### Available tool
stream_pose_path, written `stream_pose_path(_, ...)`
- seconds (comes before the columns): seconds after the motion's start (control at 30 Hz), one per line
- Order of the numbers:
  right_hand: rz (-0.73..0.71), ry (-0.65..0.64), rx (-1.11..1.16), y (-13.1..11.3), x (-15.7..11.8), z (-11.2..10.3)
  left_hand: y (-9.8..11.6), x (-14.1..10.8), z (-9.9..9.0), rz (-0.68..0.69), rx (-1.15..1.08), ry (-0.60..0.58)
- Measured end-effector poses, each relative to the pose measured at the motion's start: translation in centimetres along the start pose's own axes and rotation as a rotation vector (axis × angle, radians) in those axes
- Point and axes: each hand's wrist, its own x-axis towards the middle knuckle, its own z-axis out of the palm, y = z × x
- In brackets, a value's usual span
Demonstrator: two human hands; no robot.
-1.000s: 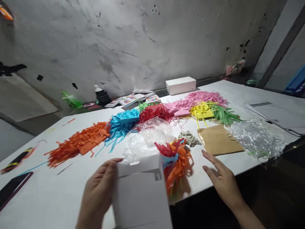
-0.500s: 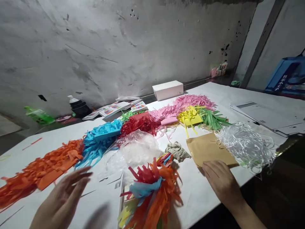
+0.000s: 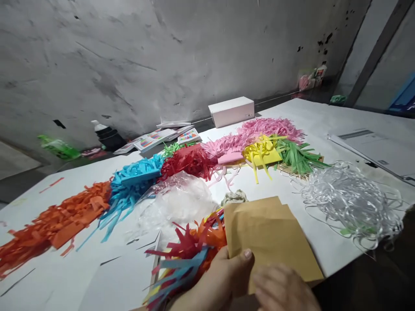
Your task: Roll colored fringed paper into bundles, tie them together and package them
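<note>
Brown kraft paper sheets, at least two overlapping, are raised at the lower centre right. My left hand grips their lower left edge, thumb on top. Blurred by motion, my right hand lies over their lower part, its fingers close together; whether it grips them cannot be made out. A bundle of multicoloured tissue fringe is beside my left hand and partly behind it. Behind the paper's upper left corner shows a crumpled grey-beige lump.
Orange, blue, red, pink, yellow and green fringes cross the white table. Clear plastic lies centrally, white stringy strands at right, a white box at the back.
My left hand has come from the left to the brown paper and taken hold of it. The paper has been lifted and moved left. My right hand has shifted down and left; the view has shifted.
</note>
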Motion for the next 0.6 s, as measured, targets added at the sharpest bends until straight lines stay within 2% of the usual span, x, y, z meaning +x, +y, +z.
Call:
stream_pose_path(0.07, 0.174, 0.005, -0.037, 1.3, -0.1, -0.7, 0.0, -0.1, -0.2, 0.05, 0.003, 0.013)
stream_pose_path(0.13, 0.335, -0.023, -0.053, 2.3, 0.0, -1.2, 0.5, -0.6, 0.1, 0.041, 0.021, 0.012)
stream_pose_path(0.2, 0.415, -0.085, 0.001, 2.9, 0.2, -1.3, 1.1, -1.1, 0.5, 0.0, 0.043, 0.035)
stream_pose_path(0.3, 0.468, -0.137, 0.111, 2.9, 0.7, -1.1, 1.9, -1.4, 0.9, -0.037, 0.037, 0.032)
stream_pose_path(0.6, 0.487, -0.094, 0.22, 2.0, 2.2, -1.4, 2.5, -1.9, 1.2, -0.078, -0.016, -0.092)
